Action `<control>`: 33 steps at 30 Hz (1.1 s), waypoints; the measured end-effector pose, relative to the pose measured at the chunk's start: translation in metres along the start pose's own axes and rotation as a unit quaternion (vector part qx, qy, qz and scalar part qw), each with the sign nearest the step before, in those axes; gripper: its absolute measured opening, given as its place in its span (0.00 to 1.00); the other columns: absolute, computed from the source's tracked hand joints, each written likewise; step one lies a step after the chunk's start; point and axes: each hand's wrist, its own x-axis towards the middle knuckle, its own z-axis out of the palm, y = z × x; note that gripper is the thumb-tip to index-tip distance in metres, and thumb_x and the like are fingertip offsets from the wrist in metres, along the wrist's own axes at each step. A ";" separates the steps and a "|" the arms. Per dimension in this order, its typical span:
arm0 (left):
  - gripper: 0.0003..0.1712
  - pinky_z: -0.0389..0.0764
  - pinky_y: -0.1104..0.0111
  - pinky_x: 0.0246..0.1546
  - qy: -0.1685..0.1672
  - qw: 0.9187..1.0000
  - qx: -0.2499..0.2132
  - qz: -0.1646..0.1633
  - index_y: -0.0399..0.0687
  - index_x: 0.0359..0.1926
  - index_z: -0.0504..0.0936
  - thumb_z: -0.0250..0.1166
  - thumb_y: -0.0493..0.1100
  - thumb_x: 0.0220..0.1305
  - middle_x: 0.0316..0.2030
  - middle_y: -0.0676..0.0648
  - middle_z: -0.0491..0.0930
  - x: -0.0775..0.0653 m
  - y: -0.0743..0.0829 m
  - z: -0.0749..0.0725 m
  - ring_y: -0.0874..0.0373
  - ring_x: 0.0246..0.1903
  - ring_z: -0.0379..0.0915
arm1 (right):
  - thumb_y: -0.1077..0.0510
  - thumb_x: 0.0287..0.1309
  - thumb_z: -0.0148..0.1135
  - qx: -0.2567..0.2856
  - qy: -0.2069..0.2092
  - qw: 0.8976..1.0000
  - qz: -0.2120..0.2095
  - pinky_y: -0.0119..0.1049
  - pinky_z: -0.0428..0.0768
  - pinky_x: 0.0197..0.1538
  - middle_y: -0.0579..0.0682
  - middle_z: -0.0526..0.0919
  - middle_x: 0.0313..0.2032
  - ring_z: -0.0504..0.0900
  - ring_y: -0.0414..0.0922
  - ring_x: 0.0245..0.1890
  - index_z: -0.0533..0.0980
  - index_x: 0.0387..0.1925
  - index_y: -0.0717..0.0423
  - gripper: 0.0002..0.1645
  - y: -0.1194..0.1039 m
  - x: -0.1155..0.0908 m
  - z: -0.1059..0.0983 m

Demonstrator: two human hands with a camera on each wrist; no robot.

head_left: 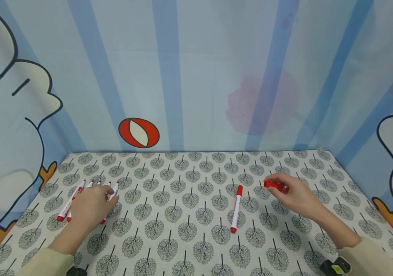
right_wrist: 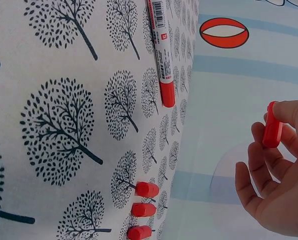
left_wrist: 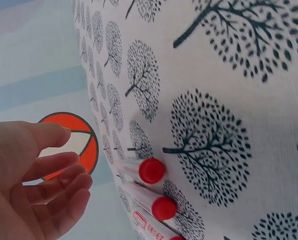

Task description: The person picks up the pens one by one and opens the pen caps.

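Note:
My right hand [head_left: 294,193] pinches a red marker cap [right_wrist: 273,127] between thumb and fingers, raised over the right part of the table. Three more red caps [right_wrist: 144,209] stand in a row on the cloth in the right wrist view. To the left of that hand lies a capped whiteboard marker [head_left: 236,211], white with red ends. Over at the left, my left hand [head_left: 91,203] hovers above several uncapped markers [head_left: 70,203] lying side by side, hiding part of them. Its fingers are loosely bent with nothing between them, as the left wrist view shows.
A white cloth [head_left: 186,253] with a dark tree print covers the table. Behind it hangs a blue striped backdrop [head_left: 203,76] with a printed red ball, and cartoon-printed panels flank both sides.

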 end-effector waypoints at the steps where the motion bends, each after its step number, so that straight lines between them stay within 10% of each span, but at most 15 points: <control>1: 0.16 0.62 0.71 0.07 0.000 1.000 -0.003 0.003 0.41 0.41 0.82 0.63 0.47 0.55 0.26 0.45 0.79 0.000 0.001 0.000 0.62 0.10 0.62 | 0.63 0.54 0.61 0.001 0.001 1.000 0.004 0.28 0.76 0.29 0.45 0.80 0.32 0.75 0.36 0.27 0.76 0.45 0.55 0.15 0.001 0.000 -0.001; 15: 0.12 0.62 0.70 0.10 0.059 0.995 -0.039 0.068 0.44 0.36 0.84 0.66 0.47 0.52 0.33 0.45 0.84 0.002 0.031 0.013 0.63 0.14 0.65 | 0.56 0.60 0.57 -0.030 0.028 0.998 0.045 0.31 0.72 0.19 0.51 0.81 0.32 0.76 0.40 0.25 0.73 0.51 0.57 0.18 0.022 0.001 -0.012; 33: 0.10 0.65 0.74 0.12 0.053 0.989 -0.038 0.133 0.49 0.35 0.84 0.68 0.47 0.50 0.36 0.49 0.83 0.002 0.068 0.034 0.63 0.19 0.71 | 0.57 0.60 0.55 -0.078 0.037 0.993 0.079 0.34 0.69 0.19 0.57 0.78 0.34 0.74 0.42 0.24 0.74 0.46 0.64 0.16 0.060 0.000 -0.028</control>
